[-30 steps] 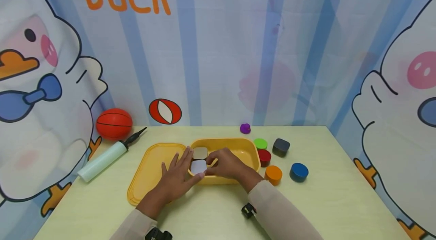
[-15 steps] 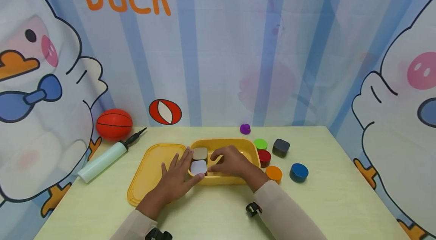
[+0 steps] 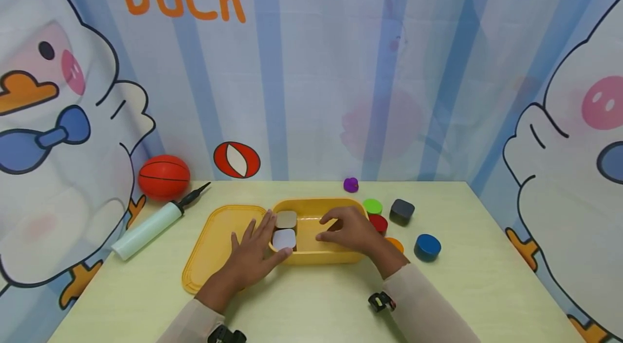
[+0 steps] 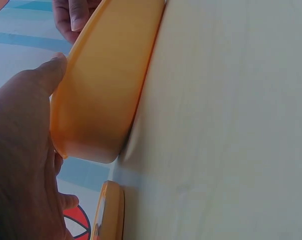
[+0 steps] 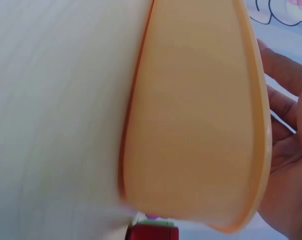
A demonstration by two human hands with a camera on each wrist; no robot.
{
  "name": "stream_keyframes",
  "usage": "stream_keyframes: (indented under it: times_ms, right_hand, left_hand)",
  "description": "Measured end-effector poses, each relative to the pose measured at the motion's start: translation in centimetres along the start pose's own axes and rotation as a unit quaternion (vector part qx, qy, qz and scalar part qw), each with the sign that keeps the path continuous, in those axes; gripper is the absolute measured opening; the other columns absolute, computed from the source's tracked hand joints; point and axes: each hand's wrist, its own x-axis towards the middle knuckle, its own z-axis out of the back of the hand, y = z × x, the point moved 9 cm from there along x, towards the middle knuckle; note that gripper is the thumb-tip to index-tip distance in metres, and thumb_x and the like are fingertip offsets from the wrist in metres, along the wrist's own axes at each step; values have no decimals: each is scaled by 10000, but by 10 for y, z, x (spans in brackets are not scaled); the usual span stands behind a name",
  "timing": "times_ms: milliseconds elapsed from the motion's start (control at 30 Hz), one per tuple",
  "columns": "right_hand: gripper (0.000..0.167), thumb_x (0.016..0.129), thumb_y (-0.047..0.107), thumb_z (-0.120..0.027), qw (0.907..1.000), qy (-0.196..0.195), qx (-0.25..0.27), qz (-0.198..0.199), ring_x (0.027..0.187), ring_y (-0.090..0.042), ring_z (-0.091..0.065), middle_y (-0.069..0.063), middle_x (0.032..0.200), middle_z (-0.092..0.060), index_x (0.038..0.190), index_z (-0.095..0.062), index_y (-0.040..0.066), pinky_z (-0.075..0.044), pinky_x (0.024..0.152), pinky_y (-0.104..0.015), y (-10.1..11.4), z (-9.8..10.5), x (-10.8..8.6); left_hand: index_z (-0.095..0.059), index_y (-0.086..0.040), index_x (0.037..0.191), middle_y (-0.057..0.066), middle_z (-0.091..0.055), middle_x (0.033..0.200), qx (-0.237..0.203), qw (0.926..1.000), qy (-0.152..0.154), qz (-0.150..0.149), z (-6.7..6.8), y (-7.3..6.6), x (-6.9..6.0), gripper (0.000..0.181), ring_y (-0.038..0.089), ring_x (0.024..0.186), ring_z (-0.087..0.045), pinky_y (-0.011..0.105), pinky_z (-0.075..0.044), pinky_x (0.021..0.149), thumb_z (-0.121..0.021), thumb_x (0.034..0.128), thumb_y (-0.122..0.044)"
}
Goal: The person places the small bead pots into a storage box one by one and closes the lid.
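A yellow plastic box (image 3: pixel 321 258) stands on the table, with a beige block (image 3: pixel 286 219) and a whitish block (image 3: pixel 284 239) side by side at its left end. My left hand (image 3: pixel 255 254) rests on the box's left rim, fingers spread and straight, thumb at the near left corner. Over the right half of the box hovers my right hand (image 3: pixel 350 230), its thumb and forefinger loosely bent and apart, nothing seen between them. In the right wrist view, the right hand (image 5: pixel 291 125) shows behind the box wall (image 5: pixel 196 110).
Left of the box lies its yellow lid (image 3: pixel 209 251). Further left are a pump (image 3: pixel 151 229) and a red ball (image 3: pixel 164 177). To the right sit green (image 3: pixel 372 206), red (image 3: pixel 378 223), orange (image 3: pixel 395 244), blue (image 3: pixel 428 247) and dark grey blocks (image 3: pixel 402 212); a purple toy (image 3: pixel 351 184) stands behind.
My right hand has moved right, away from the whitish and beige blocks, and its thumb and forefinger have come off them. The left hand has stayed in place.
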Motion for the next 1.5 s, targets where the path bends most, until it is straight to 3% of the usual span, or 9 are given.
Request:
stream_keyframes:
  times_ms: [233,400,533,633,900,1233,1500]
  right_hand:
    - [346,925,184,-894,9998,-148,93,10,979,-310,-838,-195,1244,-777,1178,-795,-29,-676,820,-309,-9,13,-8]
    - [337,947,160,-871,9995,-223,210,9,1032,-333,-835,-220,1287,-759,1219,-788,-22,-679,915,-427,-13,26,-14]
    - [310,949,139,-865,9987,-398,295,128,1089,-347,-814,-237,1279,-765,1221,-797,7,-618,1035,-566,-14,38,-17]
    - [293,945,156,-873,9980,-588,225,70,1181,-363,-773,-204,1304,-773,1204,-813,33,-580,1092,-594,-18,47,-19]
    - [389,938,228,-887,9949,-975,-213,-123,1401,-410,-660,-123,1450,-731,1287,-800,81,-546,1143,-587,-32,69,-30]
    - [489,963,213,-864,9922,-1219,56,-258,1550,-428,-499,-114,1595,-625,1410,-734,64,-410,1240,-684,-51,84,-43]
    - [668,980,327,-848,9907,-1205,12,-630,1634,-439,-359,-102,1699,-513,1575,-607,143,-283,1285,-740,-69,93,-53]
  left_hand:
    - [-116,-212,1779,-13,-44,1870,7,10000,-27,-9,1,1,0,964,515,1702,-72,921,50,1194,-519,1063,-716]
    - [-122,-202,1778,-1,-41,1871,-35,10000,27,-30,2,-2,-2,946,528,1697,-69,925,57,1188,-529,1074,-685]
    - [-130,-200,1778,3,-46,1871,-34,10000,26,-32,3,-4,-2,949,529,1697,-72,923,52,1191,-533,1071,-688]
    - [-148,-193,1777,19,-71,1871,-32,10000,-29,-44,4,-4,-2,948,534,1694,-88,925,42,1190,-537,1069,-687]
    - [-134,-201,1778,3,-53,1871,-38,10000,3,-23,3,-4,-2,942,523,1699,-71,916,57,1197,-533,1073,-682]
    - [-128,-211,1778,-14,-39,1870,-56,10000,9,-20,2,-2,-3,938,526,1698,-69,922,61,1190,-523,1074,-689]
    - [-143,-210,1778,-29,-33,1870,-31,10000,13,-23,2,-1,-1,937,516,1702,-63,922,62,1190,-524,1071,-692]
